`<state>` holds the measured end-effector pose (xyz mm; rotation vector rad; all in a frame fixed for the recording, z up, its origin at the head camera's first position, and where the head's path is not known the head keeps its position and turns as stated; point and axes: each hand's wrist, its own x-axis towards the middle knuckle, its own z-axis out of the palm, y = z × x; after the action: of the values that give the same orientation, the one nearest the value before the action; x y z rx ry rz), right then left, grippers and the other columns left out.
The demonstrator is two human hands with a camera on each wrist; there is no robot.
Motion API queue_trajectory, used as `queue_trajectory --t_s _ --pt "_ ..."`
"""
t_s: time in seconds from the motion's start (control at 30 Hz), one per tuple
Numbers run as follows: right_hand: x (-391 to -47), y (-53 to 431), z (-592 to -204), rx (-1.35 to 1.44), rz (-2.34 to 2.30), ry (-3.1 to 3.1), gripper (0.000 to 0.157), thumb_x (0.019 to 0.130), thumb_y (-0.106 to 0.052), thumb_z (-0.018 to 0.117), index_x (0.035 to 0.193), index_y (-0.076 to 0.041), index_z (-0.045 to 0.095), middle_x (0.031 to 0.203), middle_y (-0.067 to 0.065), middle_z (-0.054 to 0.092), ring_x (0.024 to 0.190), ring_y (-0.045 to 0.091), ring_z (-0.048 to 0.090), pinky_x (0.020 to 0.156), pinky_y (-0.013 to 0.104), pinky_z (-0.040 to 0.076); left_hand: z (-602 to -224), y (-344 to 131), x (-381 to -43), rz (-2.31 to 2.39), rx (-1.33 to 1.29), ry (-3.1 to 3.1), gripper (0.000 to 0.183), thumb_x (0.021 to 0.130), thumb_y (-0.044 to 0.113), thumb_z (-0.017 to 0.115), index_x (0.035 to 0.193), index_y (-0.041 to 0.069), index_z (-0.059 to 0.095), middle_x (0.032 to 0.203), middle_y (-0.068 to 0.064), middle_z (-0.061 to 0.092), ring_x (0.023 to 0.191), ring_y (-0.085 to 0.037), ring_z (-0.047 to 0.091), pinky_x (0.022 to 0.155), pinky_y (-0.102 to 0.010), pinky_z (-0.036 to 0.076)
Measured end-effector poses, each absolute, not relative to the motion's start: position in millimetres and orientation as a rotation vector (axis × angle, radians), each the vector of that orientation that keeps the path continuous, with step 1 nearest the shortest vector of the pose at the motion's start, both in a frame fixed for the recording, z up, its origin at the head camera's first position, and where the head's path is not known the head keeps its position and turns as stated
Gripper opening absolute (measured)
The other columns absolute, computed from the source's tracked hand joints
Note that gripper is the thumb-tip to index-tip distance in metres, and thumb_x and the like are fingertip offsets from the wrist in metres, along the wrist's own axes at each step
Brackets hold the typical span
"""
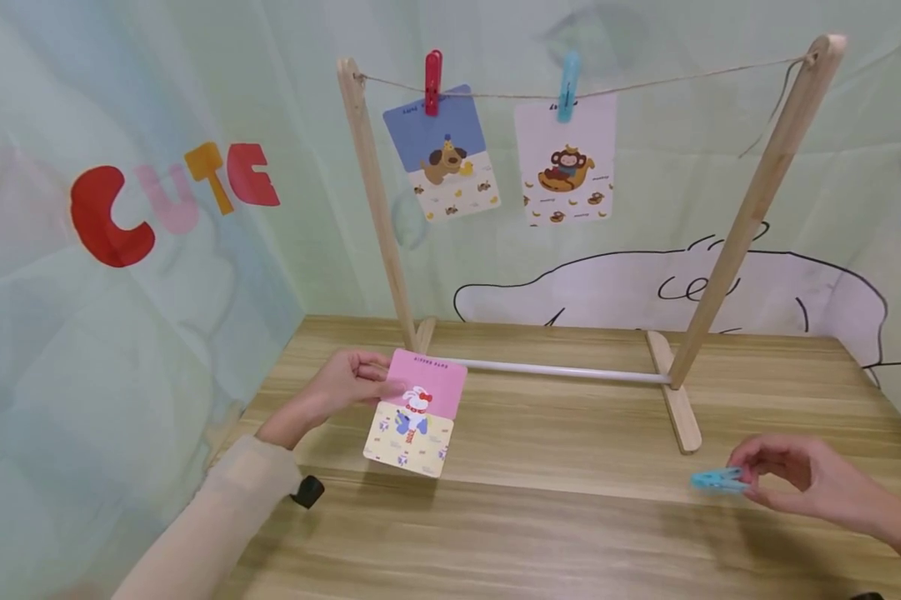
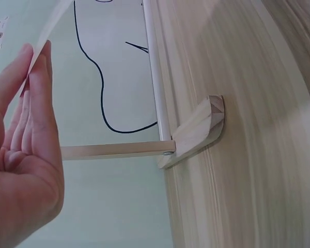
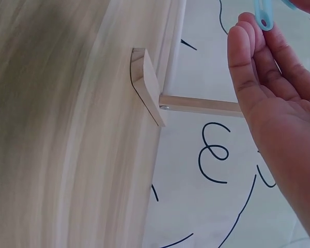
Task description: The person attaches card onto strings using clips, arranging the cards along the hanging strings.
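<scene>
My left hand (image 1: 351, 382) pinches a pink and cream card (image 1: 420, 429) with a white rabbit on it, held over the left part of the table. In the left wrist view the card (image 2: 45, 31) shows edge-on between thumb and fingers. At the right, my right hand (image 1: 813, 479) pinches a light blue clothespin (image 1: 720, 480) above the table; part of that clothespin (image 3: 265, 15) shows at the top of the right wrist view. A string (image 1: 668, 77) spans a wooden stand. From it hang a dog card (image 1: 458, 183) under a red clothespin (image 1: 432, 83) and a monkey card (image 1: 570, 196) under a blue clothespin (image 1: 568, 87).
The stand has a left post (image 1: 378, 200), a right post (image 1: 758, 200), a foot (image 1: 675, 400) and a white crossbar (image 1: 555, 369) low across the wood-grain table (image 1: 555, 517). Behind is a printed curtain with letters (image 1: 112, 221) at the left.
</scene>
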<state>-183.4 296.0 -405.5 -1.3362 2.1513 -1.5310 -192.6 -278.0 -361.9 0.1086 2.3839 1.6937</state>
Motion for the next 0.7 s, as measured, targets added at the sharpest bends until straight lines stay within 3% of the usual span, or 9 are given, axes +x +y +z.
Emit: queue_trajectory --t_s 0.43,0.7 --pt "-191.3 294.7 -389.2 -1.352 -1.479 2.276 0.039 0.069 0.025 0.063 0.1 0.002 0.059 0.093 0.009 0.061 0.081 0.014 0.058 0.072 0.018 0.05 -354.0 -258.4 -206.2 1.724 0.229 2.37 0.044 0.076 0.013 0.076 0.113 -0.004 0.059 0.095 -0.016 0.068 0.081 -0.026 0.067 0.071 -0.041 0.055" --pt "-199.2 291.5 -378.2 -1.35 -1.46 2.271 0.037 0.071 0.024 0.062 0.101 0.003 0.058 0.095 0.01 0.06 0.083 0.015 0.059 0.074 0.018 0.05 -341.1 -241.9 -213.4 1.732 0.278 2.389 0.042 0.077 0.01 0.075 0.113 -0.004 0.059 0.093 -0.016 0.068 0.079 -0.026 0.068 0.067 -0.038 0.056"
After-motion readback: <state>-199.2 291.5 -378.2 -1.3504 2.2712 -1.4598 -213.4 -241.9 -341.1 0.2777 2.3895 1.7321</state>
